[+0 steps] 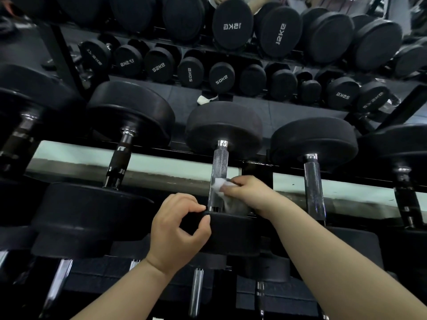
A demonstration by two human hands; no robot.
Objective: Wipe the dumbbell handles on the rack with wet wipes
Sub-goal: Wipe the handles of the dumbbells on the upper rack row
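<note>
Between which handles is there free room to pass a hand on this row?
The widest gap lies between the centre handle and the dark handle on its left. On its other side, the right hand with the wipe crowds the gap.

a gym weight room: tiered rack (254, 168) of black rubber dumbbells (223, 129), mirror (277, 107) behind with reversed kg markings

A: How many dumbbells (223, 128) do I have on this row?
B: I count five across my view, the outer two cut off at the edges.
A: And under them?
B: Three chrome handles (196, 292) I can make out clearly.
A: Hands, wipes?
B: One left hand (178, 229), one right hand (249, 192), one wipe (220, 184). The mirrored weights (232, 23) behind are too many for me to count.
</note>
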